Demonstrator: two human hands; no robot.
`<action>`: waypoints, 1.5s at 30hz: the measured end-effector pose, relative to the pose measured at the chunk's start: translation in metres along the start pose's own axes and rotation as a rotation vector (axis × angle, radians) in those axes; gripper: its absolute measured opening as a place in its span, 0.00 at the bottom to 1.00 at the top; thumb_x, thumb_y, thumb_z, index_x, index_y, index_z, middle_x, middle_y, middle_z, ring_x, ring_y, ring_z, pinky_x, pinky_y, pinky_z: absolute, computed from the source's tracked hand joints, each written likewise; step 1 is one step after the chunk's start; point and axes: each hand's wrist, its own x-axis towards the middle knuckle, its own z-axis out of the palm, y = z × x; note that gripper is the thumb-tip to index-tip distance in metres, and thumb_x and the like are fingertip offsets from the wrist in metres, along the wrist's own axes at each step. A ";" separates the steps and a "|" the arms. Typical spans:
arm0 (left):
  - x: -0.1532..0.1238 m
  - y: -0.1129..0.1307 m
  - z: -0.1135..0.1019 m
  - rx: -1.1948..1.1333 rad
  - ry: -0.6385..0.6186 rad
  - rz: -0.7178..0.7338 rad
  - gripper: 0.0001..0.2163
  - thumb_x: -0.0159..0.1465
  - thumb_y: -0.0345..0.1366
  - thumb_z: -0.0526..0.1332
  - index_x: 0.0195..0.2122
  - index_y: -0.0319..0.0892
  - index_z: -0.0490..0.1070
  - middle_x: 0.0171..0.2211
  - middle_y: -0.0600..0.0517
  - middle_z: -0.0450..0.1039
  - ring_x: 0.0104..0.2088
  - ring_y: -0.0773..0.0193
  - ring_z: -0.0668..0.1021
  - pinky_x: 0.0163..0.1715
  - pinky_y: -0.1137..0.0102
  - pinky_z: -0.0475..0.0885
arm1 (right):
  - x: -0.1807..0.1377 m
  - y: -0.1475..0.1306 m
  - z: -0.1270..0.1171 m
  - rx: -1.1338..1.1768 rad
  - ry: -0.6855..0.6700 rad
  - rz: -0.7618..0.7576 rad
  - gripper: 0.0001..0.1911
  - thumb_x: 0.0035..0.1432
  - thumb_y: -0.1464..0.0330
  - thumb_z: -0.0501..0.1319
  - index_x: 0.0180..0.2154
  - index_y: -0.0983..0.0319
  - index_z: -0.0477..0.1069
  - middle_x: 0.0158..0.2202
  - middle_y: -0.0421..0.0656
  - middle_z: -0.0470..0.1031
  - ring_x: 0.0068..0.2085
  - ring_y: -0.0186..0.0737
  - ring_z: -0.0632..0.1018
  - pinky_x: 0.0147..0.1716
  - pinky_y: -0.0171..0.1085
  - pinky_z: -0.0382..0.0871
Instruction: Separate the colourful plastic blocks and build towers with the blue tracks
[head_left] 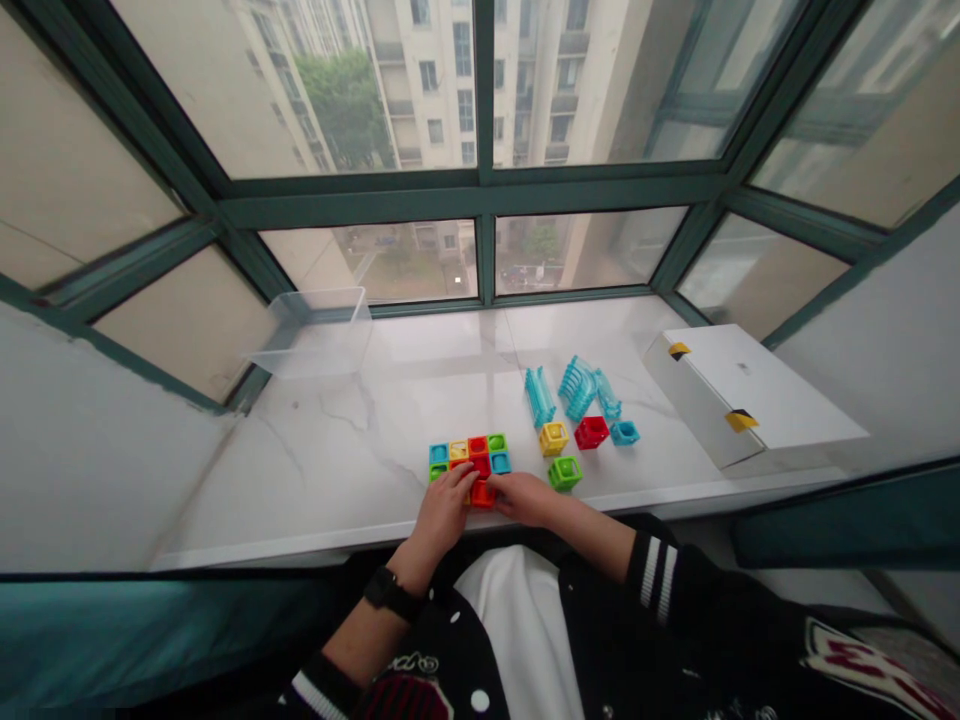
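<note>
A flat group of colourful toy building blocks [478, 447], in blue, yellow, red, orange and green, lies near the front edge of the white sill. My left hand [448, 500] rests over its near left part, the fingers bent and gripping the blocks there. From the right, my right hand [525, 498] has its fingers closed at a red block [482, 493] on the group's near side. The hands cover some of the near blocks, and the fingertips are partly hidden. Just right of my right hand, a loose green block [565, 473] sits apart.
Loose yellow [553, 438], red [592, 432] and blue [625, 432] blocks stand to the right. Behind them lie several translucent blue track pieces [577, 388]. A clear plastic bin [315, 355] is at the back left, a white box [765, 385] at the right. Windows border the sill [300, 470].
</note>
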 end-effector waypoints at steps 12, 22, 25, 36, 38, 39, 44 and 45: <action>0.000 0.004 -0.001 0.014 -0.003 -0.025 0.32 0.56 0.19 0.60 0.62 0.47 0.71 0.67 0.46 0.68 0.64 0.51 0.72 0.65 0.53 0.68 | -0.026 0.003 -0.024 0.190 0.179 0.008 0.08 0.58 0.70 0.68 0.40 0.59 0.72 0.37 0.40 0.80 0.38 0.41 0.79 0.40 0.36 0.69; 0.008 0.034 -0.021 -0.566 0.187 -0.135 0.19 0.73 0.42 0.56 0.62 0.45 0.69 0.61 0.43 0.74 0.62 0.52 0.75 0.64 0.53 0.70 | -0.048 -0.011 -0.053 0.282 0.481 0.044 0.09 0.62 0.65 0.67 0.43 0.58 0.72 0.38 0.41 0.79 0.38 0.41 0.79 0.40 0.38 0.73; 0.013 0.043 -0.023 -0.919 0.140 -0.280 0.20 0.71 0.48 0.59 0.60 0.44 0.70 0.57 0.42 0.77 0.55 0.52 0.81 0.57 0.56 0.76 | -0.045 -0.013 -0.051 0.230 0.500 0.014 0.07 0.62 0.67 0.67 0.43 0.58 0.73 0.38 0.42 0.80 0.39 0.41 0.80 0.41 0.38 0.73; 0.016 0.056 -0.026 -1.389 0.220 -0.357 0.27 0.55 0.43 0.77 0.52 0.41 0.72 0.54 0.41 0.80 0.55 0.50 0.81 0.62 0.51 0.73 | -0.044 -0.023 -0.047 0.273 0.563 -0.186 0.14 0.62 0.71 0.65 0.49 0.56 0.68 0.49 0.46 0.75 0.46 0.44 0.78 0.44 0.43 0.77; 0.015 0.059 -0.029 -1.419 0.226 -0.315 0.26 0.57 0.41 0.76 0.53 0.42 0.71 0.55 0.40 0.79 0.57 0.50 0.80 0.63 0.52 0.72 | -0.044 -0.024 -0.047 0.357 0.589 -0.156 0.17 0.62 0.70 0.66 0.51 0.56 0.67 0.49 0.46 0.74 0.45 0.43 0.78 0.42 0.43 0.78; 0.015 0.060 -0.030 -1.426 0.225 -0.294 0.25 0.57 0.40 0.76 0.53 0.42 0.71 0.56 0.40 0.79 0.57 0.50 0.80 0.63 0.52 0.71 | -0.043 -0.024 -0.048 0.387 0.589 -0.145 0.19 0.62 0.70 0.66 0.53 0.56 0.66 0.49 0.46 0.74 0.44 0.43 0.79 0.43 0.43 0.79; 0.013 0.063 -0.029 -1.436 0.179 -0.191 0.23 0.61 0.38 0.74 0.54 0.42 0.71 0.57 0.40 0.78 0.58 0.50 0.80 0.64 0.51 0.71 | -0.041 -0.028 -0.050 0.428 0.562 -0.170 0.24 0.64 0.69 0.66 0.60 0.56 0.66 0.54 0.48 0.73 0.48 0.43 0.79 0.45 0.44 0.80; 0.012 0.063 -0.029 -1.441 0.173 -0.176 0.22 0.61 0.38 0.74 0.54 0.43 0.71 0.57 0.41 0.78 0.59 0.50 0.80 0.64 0.51 0.71 | -0.042 -0.028 -0.051 0.424 0.559 -0.180 0.24 0.64 0.69 0.65 0.60 0.55 0.66 0.54 0.48 0.73 0.48 0.44 0.79 0.45 0.44 0.80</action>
